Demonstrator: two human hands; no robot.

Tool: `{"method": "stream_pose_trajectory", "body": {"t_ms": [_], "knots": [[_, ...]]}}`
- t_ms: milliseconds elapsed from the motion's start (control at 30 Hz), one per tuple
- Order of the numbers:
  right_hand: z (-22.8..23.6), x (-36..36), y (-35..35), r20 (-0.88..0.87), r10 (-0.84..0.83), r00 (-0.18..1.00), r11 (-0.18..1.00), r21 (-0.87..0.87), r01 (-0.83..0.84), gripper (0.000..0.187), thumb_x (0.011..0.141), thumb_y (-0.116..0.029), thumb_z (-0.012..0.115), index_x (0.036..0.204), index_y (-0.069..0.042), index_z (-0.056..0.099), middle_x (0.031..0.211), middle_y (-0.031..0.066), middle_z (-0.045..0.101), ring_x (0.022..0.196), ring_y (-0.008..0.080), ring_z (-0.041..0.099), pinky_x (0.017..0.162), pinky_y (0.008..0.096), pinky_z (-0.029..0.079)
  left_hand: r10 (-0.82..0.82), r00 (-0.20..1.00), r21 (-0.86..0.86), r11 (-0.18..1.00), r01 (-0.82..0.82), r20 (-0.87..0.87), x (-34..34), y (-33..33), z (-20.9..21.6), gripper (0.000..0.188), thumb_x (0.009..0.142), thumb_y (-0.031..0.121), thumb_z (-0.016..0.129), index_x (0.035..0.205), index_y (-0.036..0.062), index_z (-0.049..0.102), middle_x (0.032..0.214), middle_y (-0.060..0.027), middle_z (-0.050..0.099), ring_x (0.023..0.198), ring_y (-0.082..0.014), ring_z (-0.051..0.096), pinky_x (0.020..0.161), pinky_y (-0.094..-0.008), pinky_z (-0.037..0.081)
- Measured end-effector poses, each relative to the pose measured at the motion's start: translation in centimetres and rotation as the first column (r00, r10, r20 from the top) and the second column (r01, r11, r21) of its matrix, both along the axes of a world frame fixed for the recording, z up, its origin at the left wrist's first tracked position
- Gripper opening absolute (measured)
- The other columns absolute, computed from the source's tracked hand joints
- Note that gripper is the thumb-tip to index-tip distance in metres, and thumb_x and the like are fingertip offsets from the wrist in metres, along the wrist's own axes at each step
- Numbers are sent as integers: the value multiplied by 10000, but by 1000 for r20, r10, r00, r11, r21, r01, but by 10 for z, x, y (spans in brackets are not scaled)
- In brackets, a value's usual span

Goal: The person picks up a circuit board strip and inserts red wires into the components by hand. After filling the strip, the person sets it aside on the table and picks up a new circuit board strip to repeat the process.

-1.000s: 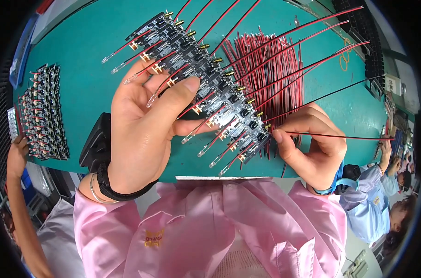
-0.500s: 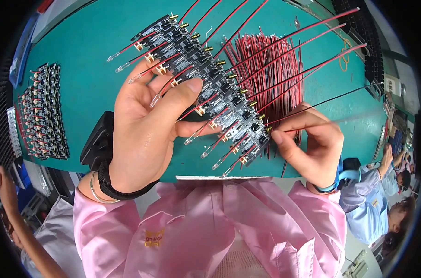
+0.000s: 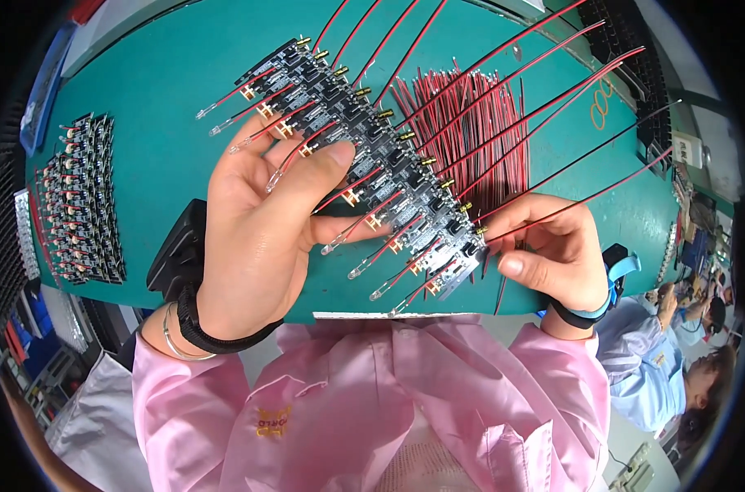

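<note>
My left hand (image 3: 253,225) is closed on a slanting panel of joined black circuit boards (image 3: 380,152), thumb on top and fingers beneath. Clear bulb-like tips on short red-black leads stick out along the panel's near edge, beside cream connectors. Brass-coloured spring-like parts line the far edge, where long red and black wires fan out to the upper right. By the panel's lower right end is my right hand (image 3: 565,250), thumb and forefinger apart. One red wire (image 3: 590,195) runs from that end across the top of this hand; its fingers do not visibly grip it.
A thick bundle of red and black wires (image 3: 471,135) lies on the green table mat (image 3: 175,107) behind the panel. Stacked finished-looking boards (image 3: 81,201) sit at the far left. Yellowish rubber bands (image 3: 599,107) lie at the right. Other people (image 3: 647,361) sit on the right.
My right thumb and forefinger have parted from their pinch at the panel's end. The red wire there, blurred before, now stretches out still. The panel has shifted slightly.
</note>
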State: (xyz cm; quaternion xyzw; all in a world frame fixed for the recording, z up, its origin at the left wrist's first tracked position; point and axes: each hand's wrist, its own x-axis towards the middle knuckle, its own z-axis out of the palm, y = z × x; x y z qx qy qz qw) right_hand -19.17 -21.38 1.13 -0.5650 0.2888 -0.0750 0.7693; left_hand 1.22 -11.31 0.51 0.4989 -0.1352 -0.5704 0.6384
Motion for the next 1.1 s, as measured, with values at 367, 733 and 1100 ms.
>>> {"method": "stream_pose_trajectory", "body": {"t_ms": [367,733,1100], "knots": [[-1,-16,4,-58,-94,994,977,185,103,100,762,18,564,858,46,570,789,90,596,664,95,542,599,204,441,-17,999,-38,999,15,-45,-12,-7,5,246,820,28,462,1059,1,414,962,-97,539,820,-184,580,609,-331,547],[-4,-33,34,82,-422,903,894,201,400,44,749,4,542,778,32,558,713,93,582,572,108,511,520,223,406,-261,959,-25,965,260,-108,6,15,5,264,834,106,472,1069,3,411,1045,-132,496,879,-227,553,706,-367,514],[-23,-144,49,144,-802,580,584,-17,812,81,783,-41,511,797,30,547,743,86,564,581,102,478,558,216,391,-385,920,-58,919,389,75,8,29,-2,281,864,227,415,1051,18,412,1070,-161,483,881,-227,552,719,-322,493]]}}
